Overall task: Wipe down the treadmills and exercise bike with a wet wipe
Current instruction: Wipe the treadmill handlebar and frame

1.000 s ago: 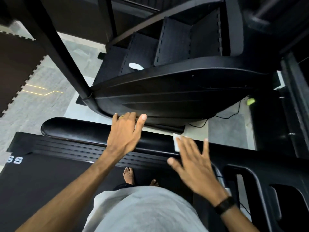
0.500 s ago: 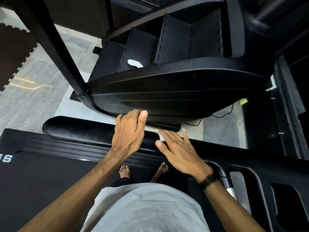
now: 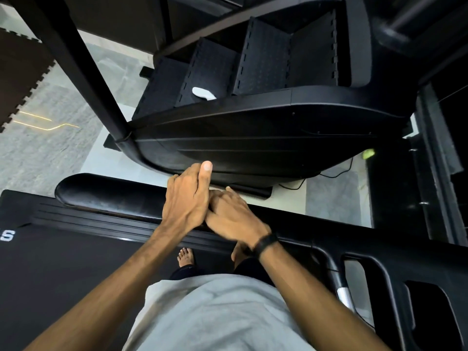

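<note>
Both hands (image 3: 186, 198) (image 3: 234, 219) flat, fingers straight, on the left-right padded rail (image 3: 109, 196); wipe hidden

Light grey T-shirt (image 3: 215, 315) fills the six o'clock edge, dark trousers (image 3: 187, 271) just peeking past its hem. Both forearms bare, sleeveless to the frame edge. A slim black band (image 3: 266, 245) wraps the right wrist. Feet bare (image 3: 186, 257).

One head-worn wide-angle view, looking steeply down past the wearer's chest, close over both hands at the treadmill (image 3: 76, 249) front rail, floor beyond.
</note>
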